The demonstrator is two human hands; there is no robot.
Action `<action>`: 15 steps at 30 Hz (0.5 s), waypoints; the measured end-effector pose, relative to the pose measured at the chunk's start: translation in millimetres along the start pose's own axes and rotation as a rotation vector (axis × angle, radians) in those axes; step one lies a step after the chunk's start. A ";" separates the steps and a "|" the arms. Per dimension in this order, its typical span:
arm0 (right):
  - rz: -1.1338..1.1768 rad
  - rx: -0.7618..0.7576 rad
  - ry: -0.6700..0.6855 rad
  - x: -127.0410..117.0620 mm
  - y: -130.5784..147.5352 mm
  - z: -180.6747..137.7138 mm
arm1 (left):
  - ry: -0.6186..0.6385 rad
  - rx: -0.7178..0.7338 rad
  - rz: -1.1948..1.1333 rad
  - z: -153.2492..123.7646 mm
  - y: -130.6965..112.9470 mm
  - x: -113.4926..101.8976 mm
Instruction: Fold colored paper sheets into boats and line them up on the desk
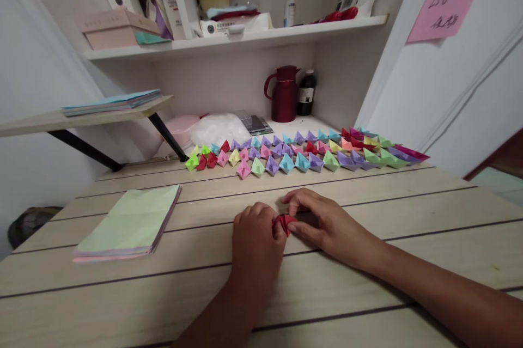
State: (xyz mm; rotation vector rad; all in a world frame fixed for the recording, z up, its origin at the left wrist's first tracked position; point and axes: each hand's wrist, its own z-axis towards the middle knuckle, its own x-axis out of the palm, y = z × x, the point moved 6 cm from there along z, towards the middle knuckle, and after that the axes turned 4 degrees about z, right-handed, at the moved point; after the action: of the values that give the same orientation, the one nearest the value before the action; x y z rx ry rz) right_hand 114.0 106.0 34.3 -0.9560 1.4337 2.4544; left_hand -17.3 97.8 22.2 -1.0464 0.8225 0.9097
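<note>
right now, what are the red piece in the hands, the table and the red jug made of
Red folded piece, pinched by the left hand and right hand: thin matte paper, judging by sharp creases. Table: pale wood-look planks with grain and dark seams, perhaps laminate. Red jug: glossy hard shell, plastic or coated metal; unclear which.
</note>
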 end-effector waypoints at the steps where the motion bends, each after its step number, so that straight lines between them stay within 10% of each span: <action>1: 0.005 0.010 -0.001 0.2 -0.7 -0.1 | 0.000 -0.005 0.005 0.1 0.5 0.1; 15: -0.041 -0.058 -0.003 1.5 4.7 3.6 | -0.068 0.016 0.045 -3.6 -1.6 -1.4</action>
State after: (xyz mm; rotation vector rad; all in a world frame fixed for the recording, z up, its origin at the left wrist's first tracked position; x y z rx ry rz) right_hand 109.2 106.1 38.1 -0.9821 1.3352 2.4796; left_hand -16.9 93.7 23.0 -0.9815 0.7979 0.9704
